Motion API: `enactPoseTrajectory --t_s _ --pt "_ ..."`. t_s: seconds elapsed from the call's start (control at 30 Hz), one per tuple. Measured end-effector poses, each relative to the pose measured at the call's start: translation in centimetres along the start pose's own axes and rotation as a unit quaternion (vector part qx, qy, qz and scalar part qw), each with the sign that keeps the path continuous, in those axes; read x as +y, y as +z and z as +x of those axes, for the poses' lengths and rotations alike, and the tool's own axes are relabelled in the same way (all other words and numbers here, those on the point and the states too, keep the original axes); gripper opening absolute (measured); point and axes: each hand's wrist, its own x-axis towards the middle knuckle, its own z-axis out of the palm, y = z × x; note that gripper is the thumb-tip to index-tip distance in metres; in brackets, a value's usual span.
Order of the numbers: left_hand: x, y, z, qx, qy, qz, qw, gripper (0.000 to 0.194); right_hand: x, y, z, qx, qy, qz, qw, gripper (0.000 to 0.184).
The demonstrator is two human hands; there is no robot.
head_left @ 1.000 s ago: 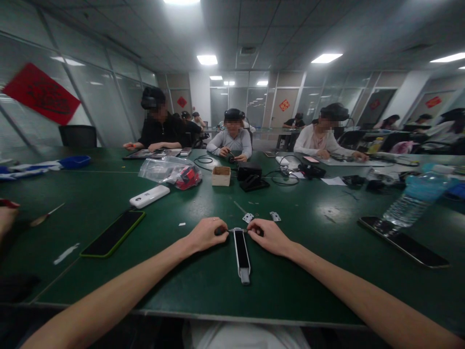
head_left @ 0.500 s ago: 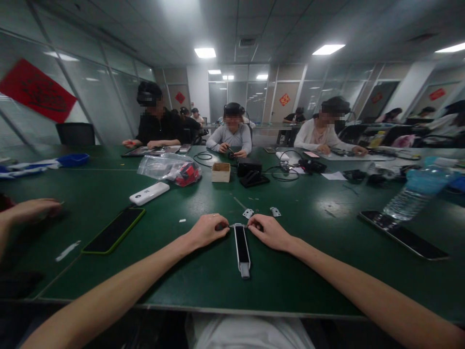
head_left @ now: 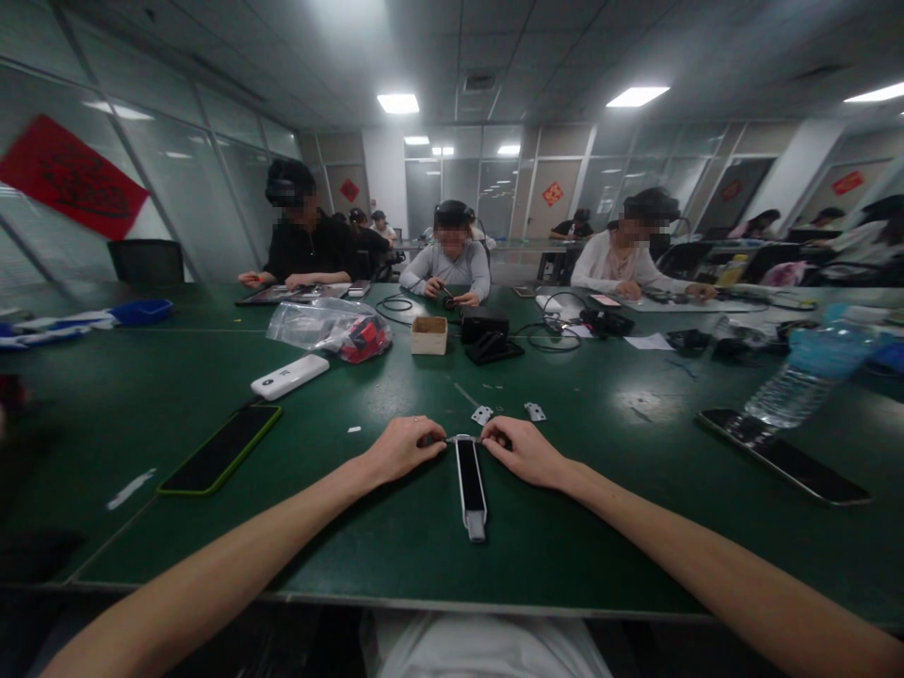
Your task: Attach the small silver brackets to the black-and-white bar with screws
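Note:
A long, narrow device (head_left: 473,480) with a white rim and a black face lies on the green table (head_left: 565,546) before me, its light grey end towards me. At its far end, my left hand (head_left: 408,447) is closed in a pinch on the left side. My right hand (head_left: 524,450) pinches at the same end from the right. Whatever sits between the fingertips is too small to name. Just beyond my hands lie two small metal plates (head_left: 482,414) with holes.
Left of my hands are a green-edged phone (head_left: 222,450) and a white power bank (head_left: 291,377). A water bottle (head_left: 805,372) and another phone (head_left: 805,463) are on the right. Further back stand a small box (head_left: 429,336) and a plastic bag (head_left: 317,322). Several people sit beyond.
Another person's hand at the far left has drawn back out of view. My two hands and the device show almost no movement.

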Motion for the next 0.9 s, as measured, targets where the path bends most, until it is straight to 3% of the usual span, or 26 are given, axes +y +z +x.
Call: enactPoseTrajectory --t_s 0.7,0.9 --pt "0.79 -0.47 -0.08 0.030 -0.057 -0.155 0.986 0.006 -0.14 0.04 0.10 0.000 -0.008 -0.011 1.000 0.013" --pt "0.38 -0.38 0.06 0.038 -0.039 -0.106 0.993 0.008 0.11 0.14 0.11 -0.004 -0.003 -0.005 1.000 0.014"
